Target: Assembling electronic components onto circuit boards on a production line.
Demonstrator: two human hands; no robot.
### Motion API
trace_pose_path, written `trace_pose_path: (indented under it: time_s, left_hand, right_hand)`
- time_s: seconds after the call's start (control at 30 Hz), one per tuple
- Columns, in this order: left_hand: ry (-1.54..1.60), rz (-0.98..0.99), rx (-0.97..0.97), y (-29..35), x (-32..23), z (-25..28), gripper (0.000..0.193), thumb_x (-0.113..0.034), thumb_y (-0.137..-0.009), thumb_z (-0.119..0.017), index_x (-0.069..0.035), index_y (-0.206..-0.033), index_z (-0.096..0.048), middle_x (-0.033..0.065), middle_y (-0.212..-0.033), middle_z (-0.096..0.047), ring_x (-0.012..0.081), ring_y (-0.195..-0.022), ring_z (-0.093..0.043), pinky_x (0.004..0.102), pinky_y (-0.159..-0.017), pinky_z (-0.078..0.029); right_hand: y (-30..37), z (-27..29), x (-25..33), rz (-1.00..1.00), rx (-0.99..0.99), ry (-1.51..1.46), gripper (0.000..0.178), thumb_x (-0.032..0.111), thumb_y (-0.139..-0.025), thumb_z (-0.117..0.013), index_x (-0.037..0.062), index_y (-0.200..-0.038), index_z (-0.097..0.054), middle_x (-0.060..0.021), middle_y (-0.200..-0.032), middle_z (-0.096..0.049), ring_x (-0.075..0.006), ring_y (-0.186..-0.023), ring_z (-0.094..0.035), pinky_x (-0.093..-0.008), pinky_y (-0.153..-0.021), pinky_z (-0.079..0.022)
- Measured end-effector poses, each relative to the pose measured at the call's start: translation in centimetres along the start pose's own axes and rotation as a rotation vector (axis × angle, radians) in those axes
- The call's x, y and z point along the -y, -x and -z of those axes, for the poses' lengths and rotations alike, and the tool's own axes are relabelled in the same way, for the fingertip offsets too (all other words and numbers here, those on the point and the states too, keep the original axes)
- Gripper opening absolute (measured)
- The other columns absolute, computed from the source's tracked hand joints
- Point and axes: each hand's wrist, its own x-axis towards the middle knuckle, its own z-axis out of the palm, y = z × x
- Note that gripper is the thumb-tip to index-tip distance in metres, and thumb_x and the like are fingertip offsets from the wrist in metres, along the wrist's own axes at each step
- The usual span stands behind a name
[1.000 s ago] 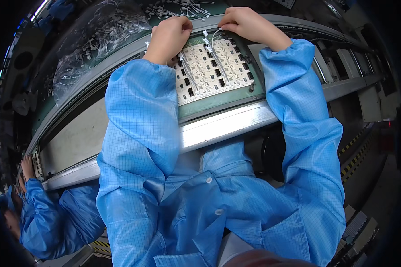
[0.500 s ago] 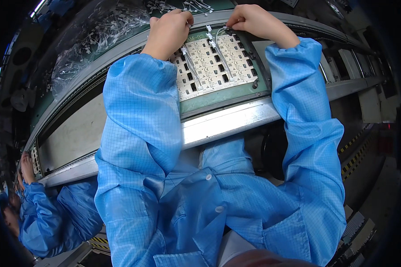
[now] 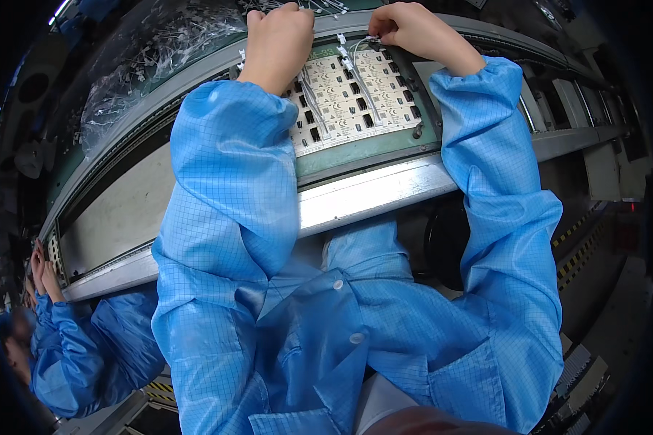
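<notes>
A white circuit board panel (image 3: 334,90) with rows of black connectors lies in a green carrier (image 3: 355,154). Over its far right corner, my right hand (image 3: 424,36) pinches the end of a thin white wired connector cable (image 3: 357,48) with thumb and forefinger. More white cables (image 3: 368,101) with plug ends lie across the panel. My left hand (image 3: 279,45) is closed above the panel's far left corner, its back toward me. Its curled fingertips are hidden, so whatever they hold cannot be made out.
A clear plastic bag of many white cables (image 3: 159,76) lies at the far left; more loose cables (image 3: 326,6) are behind my left hand. A metal conveyor rail (image 3: 370,194) runs along the near side. At far left, a co-worker in blue (image 3: 72,355) has hands over another board.
My left hand has moved slightly farther away, turning its back more toward me. The right hand stays pinched at the panel's far corner, shifted a little. The co-worker's hands have moved.
</notes>
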Motion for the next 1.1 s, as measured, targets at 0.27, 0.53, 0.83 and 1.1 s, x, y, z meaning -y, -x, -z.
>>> trace_pose_path:
  time_s: [0.27, 0.53, 0.83, 1.1]
  left_hand:
    - [0.387, -0.126, 0.109, -0.8, -0.2, 1.6, 0.011, -0.010, -0.089, -0.069, -0.001, -0.095, -0.072, 0.0169, -0.101, -0.062, 0.0373, -0.094, -0.063, 0.0434, -0.083, -0.053]
    - [0.270, -0.286, 0.028, -0.2, 0.0, -0.2, 0.011, -0.011, -0.090, -0.069, -0.003, -0.097, -0.074, 0.0132, -0.095, -0.067, 0.0306, -0.091, -0.067, 0.0382, -0.080, -0.054]
    - [0.609, -0.003, 0.153, 0.6, 0.4, -0.7, 0.025, -0.009, -0.098, -0.063, -0.008, -0.121, -0.073, 0.0111, -0.113, -0.076, 0.0232, -0.101, -0.074, 0.0336, -0.090, -0.057]
    - [0.056, 0.449, 0.295, 0.6, 7.3, 3.4, 0.039, -0.044, -0.090, -0.068, -0.013, -0.111, -0.078, 0.0109, -0.111, -0.077, 0.0328, -0.102, -0.073, 0.0486, -0.092, -0.053]
  right_hand:
    - [0.6, -1.2, -5.7, 0.397, -0.225, -0.114, 0.018, 0.009, -0.081, -0.070, 0.0057, -0.098, -0.076, -0.0164, -0.087, -0.074, -0.0325, -0.086, -0.073, -0.0402, -0.076, -0.056]
    - [0.1, 0.5, -0.2, -0.062, -0.178, 0.051, 0.018, 0.010, -0.084, -0.064, 0.0053, -0.098, -0.075, -0.0177, -0.089, -0.074, -0.0345, -0.087, -0.073, -0.0407, -0.078, -0.056]
    - [0.2, 0.9, -0.6, -0.053, -0.234, -0.080, 0.019, 0.012, -0.086, -0.065, 0.0032, -0.100, -0.074, -0.0174, -0.092, -0.075, -0.0308, -0.088, -0.074, -0.0383, -0.080, -0.057]
    - [0.0, 0.9, -0.7, -0.063, -0.258, -0.031, 0.019, 0.015, -0.087, -0.066, 0.0031, -0.100, -0.074, -0.0168, -0.092, -0.075, -0.0305, -0.089, -0.074, -0.0379, -0.080, -0.057]
